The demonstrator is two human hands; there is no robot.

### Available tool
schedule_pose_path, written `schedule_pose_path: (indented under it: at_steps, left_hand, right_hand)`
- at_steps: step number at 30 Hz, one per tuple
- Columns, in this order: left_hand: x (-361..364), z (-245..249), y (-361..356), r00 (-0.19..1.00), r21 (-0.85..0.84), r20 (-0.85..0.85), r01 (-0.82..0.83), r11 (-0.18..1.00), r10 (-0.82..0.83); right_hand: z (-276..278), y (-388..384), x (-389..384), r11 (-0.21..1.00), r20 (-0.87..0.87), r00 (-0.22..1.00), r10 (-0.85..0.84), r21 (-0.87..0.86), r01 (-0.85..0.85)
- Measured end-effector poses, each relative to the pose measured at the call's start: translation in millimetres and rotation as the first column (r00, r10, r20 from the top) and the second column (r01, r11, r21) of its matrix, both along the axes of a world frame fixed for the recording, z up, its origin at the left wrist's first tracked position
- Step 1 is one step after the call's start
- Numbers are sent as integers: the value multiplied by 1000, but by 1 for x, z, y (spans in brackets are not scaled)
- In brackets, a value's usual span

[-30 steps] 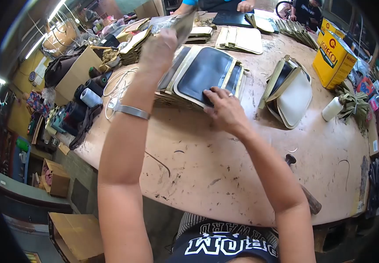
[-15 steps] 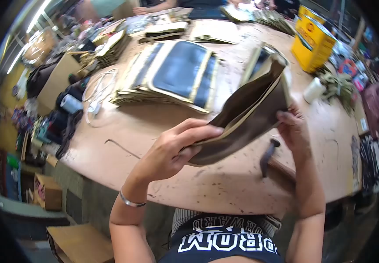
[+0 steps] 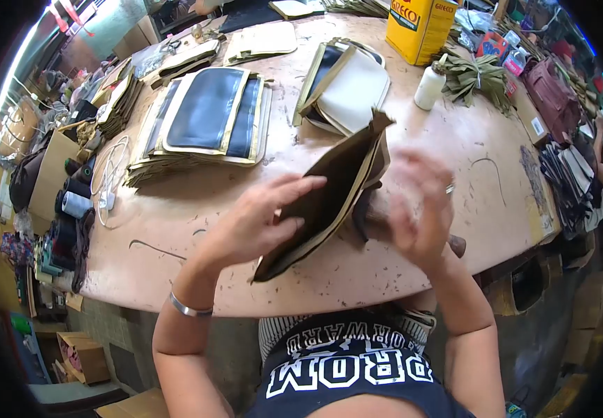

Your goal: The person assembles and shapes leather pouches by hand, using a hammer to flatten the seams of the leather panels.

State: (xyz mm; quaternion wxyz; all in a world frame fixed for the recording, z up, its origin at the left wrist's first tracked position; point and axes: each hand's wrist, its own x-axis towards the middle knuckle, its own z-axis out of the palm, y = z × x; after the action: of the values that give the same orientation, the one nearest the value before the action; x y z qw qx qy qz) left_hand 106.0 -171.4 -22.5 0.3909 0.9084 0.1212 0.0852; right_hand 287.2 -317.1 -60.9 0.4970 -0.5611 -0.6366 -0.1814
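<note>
A brown fabric pouch (image 3: 343,184) stands tilted above the table, its opening facing up and left. My left hand (image 3: 266,216) is at the pouch's left side, thumb and fingers apart at its opening, around the near panel's edge. To the right of the pouch, my right hand (image 3: 420,205) is raised with its fingers apart, blurred and off the fabric. Under and beside it lies a hammer (image 3: 378,219), partly hidden by the pouch and the hand. Behind the pouch rests a cream and black flap piece (image 3: 354,87).
A stack of black-windowed panels (image 3: 207,108) lies on the table (image 3: 301,296) at left. A yellow can (image 3: 420,28), a white bottle (image 3: 430,87) and a tied strip bundle (image 3: 479,80) stand back right. Thread spools (image 3: 77,204) line the left edge.
My right hand has let go of the pouch and opened. The pouch is more upright, and my left hand's fingers have spread. The view has shifted to the right.
</note>
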Motion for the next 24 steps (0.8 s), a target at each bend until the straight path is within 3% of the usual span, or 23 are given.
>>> schedule_pose_path:
  at_steps: [2, 3, 6, 8, 9, 13, 14, 15, 18, 21, 22, 23, 24]
  left_hand:
    - [6, -13, 12, 989, 54, 130, 69, 996, -75]
    - [8, -15, 12, 993, -148, 118, 48, 988, -31]
    - [5, -10, 17, 988, 221, 154, -7, 975, -28]
    - [1, -16, 38, 985, 286, 163, -110, 952, 64]
    - [-1, -12, 43, 994, 291, 66, -103, 951, 88]
    - [5, 2, 17, 974, 554, -7, -186, 811, 228]
    - [8, 10, 2, 972, 626, 68, -215, 749, 223]
    - [12, 17, -9, 976, 637, 35, -188, 747, 215]
    - [28, 11, -22, 986, 652, -8, -121, 748, 166]
    - [35, 0, -1, 997, 595, -59, -2, 804, 46]
    - [31, 1, 7, 997, 561, -80, 47, 826, -2]
    - [21, 7, 14, 979, 664, -172, 195, 722, -106]
    - [9, 15, 18, 982, 548, -155, 176, 818, -108]
  right_hand:
    - [7, 1, -30, 988, 254, 966, 47, -155, -7]
    - [4, 3, -38, 977, 293, 953, 80, -212, -17]
    - [-4, 3, -50, 947, 377, 913, 155, -320, -29]
    - [-8, -4, -60, 939, 432, 878, 205, -340, -53]
    - [-9, -4, -63, 941, 438, 876, 203, -336, -49]
    - [-15, 18, -76, 966, 455, 882, 121, -260, 2]
    - [-16, 24, -78, 974, 455, 887, 86, -227, 22]
    - [-16, 27, -82, 961, 446, 888, 114, -275, 15]
    - [-30, 53, -100, 937, 108, 976, 191, -318, -148]
    - [-35, 66, -97, 921, 68, 965, 253, -322, -219]
    - [-31, 65, -92, 947, 156, 959, 238, -255, -194]
    - [-23, 57, -78, 967, 242, 946, 215, -185, -173]
    - [-16, 49, -65, 981, 321, 929, 183, -114, -154]
